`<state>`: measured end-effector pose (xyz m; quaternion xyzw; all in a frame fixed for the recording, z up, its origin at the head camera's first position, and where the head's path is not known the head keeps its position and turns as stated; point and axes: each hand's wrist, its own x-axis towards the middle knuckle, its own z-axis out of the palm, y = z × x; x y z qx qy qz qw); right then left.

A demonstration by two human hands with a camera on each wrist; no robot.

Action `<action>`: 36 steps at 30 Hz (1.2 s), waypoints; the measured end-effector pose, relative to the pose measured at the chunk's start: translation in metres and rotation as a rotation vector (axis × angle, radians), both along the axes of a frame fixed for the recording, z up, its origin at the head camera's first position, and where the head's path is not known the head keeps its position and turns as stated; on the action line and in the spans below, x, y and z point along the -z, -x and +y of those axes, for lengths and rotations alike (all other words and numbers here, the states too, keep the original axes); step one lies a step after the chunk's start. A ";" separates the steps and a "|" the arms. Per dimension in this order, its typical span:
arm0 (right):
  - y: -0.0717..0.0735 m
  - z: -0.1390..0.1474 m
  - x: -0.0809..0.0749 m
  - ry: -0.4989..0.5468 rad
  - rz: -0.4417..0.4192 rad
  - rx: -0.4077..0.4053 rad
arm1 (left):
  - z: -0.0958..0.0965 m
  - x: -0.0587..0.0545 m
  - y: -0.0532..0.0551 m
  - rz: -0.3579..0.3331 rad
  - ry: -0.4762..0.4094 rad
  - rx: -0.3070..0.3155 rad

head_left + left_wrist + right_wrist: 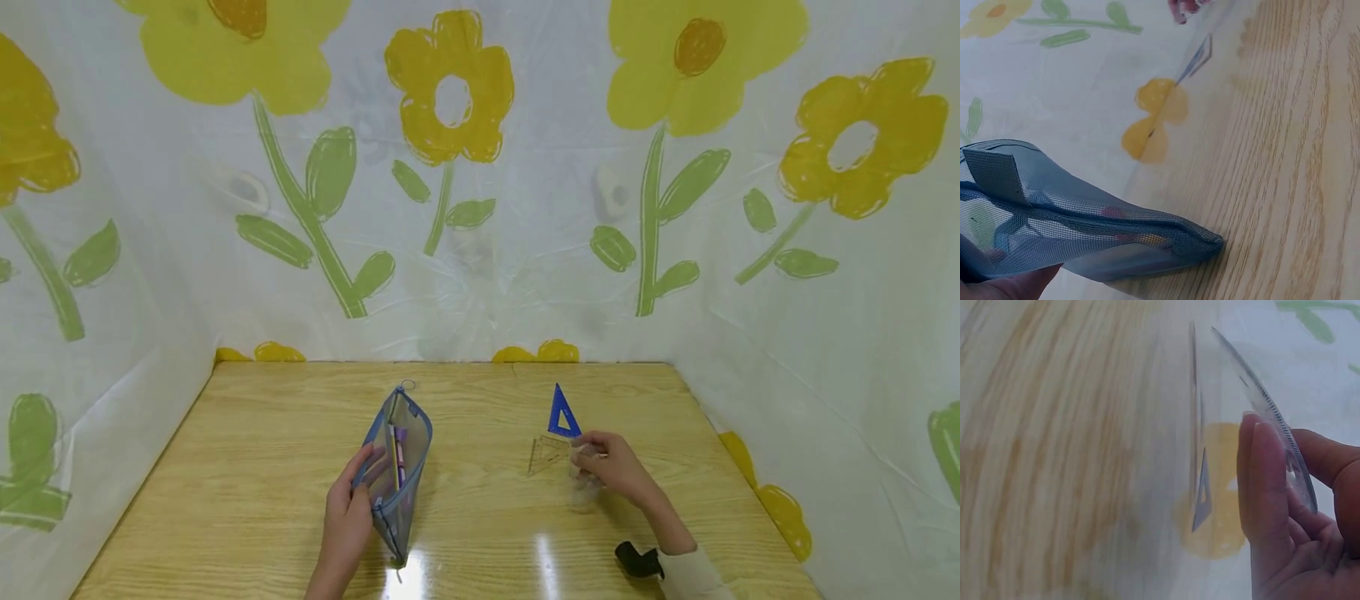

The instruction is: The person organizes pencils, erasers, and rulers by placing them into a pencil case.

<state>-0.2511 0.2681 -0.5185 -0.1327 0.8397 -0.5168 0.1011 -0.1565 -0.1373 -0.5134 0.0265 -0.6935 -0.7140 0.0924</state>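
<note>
My left hand [348,507] grips the near left side of a blue-grey mesh pencil case [402,521], thumb outside and fingers seen at its opening. The case stands unzipped, and pens [400,457] with purple and white parts show inside. In the right wrist view, my right hand [1272,506] pinches a clear protractor [1267,403] with tick marks along its curved edge, between thumb and fingers. Just beyond that hand in the head view lies a blue set square [556,411]. A clear set square [536,455] is beside it on the table.
A wooden table [262,467] spans the work area. White sheeting with yellow flowers [525,275] closes off the back and both sides. A black band-like object [637,560] sits at my right wrist, by the pale sleeve [690,575].
</note>
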 end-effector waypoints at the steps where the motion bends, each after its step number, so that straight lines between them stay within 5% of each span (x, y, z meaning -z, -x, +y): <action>1: 0.000 -0.002 -0.001 0.000 0.007 0.001 | 0.000 0.000 0.000 0.007 -0.003 -0.001; 22: 0.006 -0.070 -0.011 0.058 0.079 -0.098 | 0.003 0.000 -0.001 0.033 -0.025 0.000; 36: 0.010 -0.149 -0.049 0.215 0.024 -0.093 | 0.004 0.000 -0.002 -0.012 -0.005 0.001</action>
